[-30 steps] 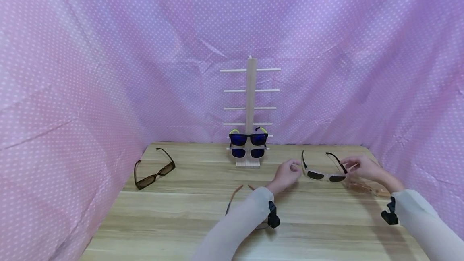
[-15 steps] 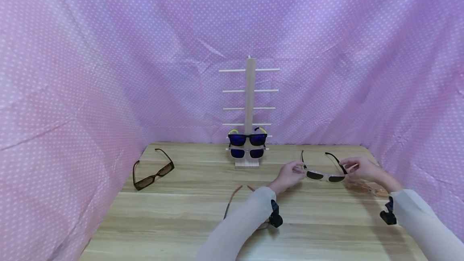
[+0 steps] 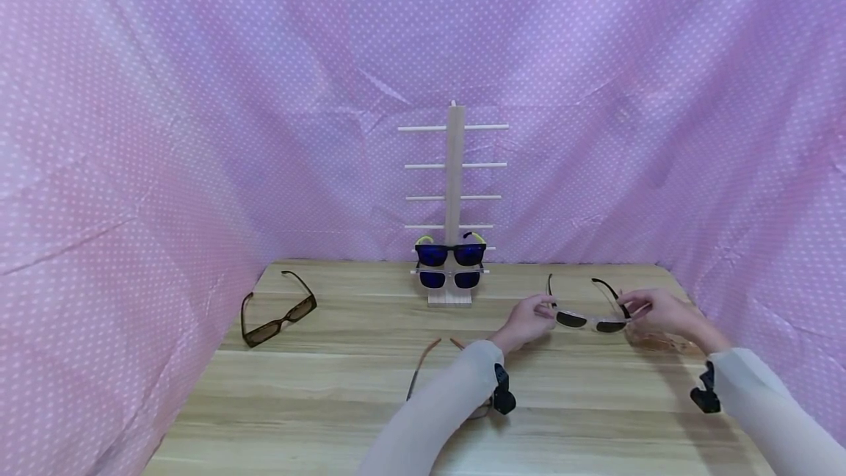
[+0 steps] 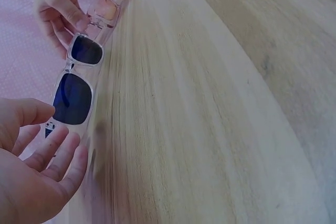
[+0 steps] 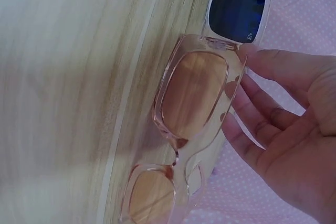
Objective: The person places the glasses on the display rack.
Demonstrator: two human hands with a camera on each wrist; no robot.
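Note:
Clear-framed sunglasses with dark lenses (image 3: pixel 571 319) lie at the right of the table, temples unfolded and pointing to the back. My left hand (image 3: pixel 529 320) pinches their left end near the hinge; in the left wrist view its thumb and fingers (image 4: pixel 63 156) close about the temple there. At the other end, my right hand (image 3: pixel 661 311) holds the right temple between thumb and fingers. Pink see-through glasses (image 5: pixel 194 93) sit just beside and in front of that hand, partly covering its fingertips in the right wrist view.
A wooden display stand (image 3: pixel 454 175) with several pegs rises at the back centre. Black sunglasses (image 3: pixel 432 255) and clear-framed blue-lensed sunglasses (image 3: pixel 432 280) hang low on it. Tortoiseshell sunglasses (image 3: pixel 264 333) lie at left. Glasses with orange temple tips (image 3: pixel 423 366) are partly hidden under the left sleeve.
My left hand has moved right, from just short of the clear-framed sunglasses to their left end. My right hand stays at the right temple.

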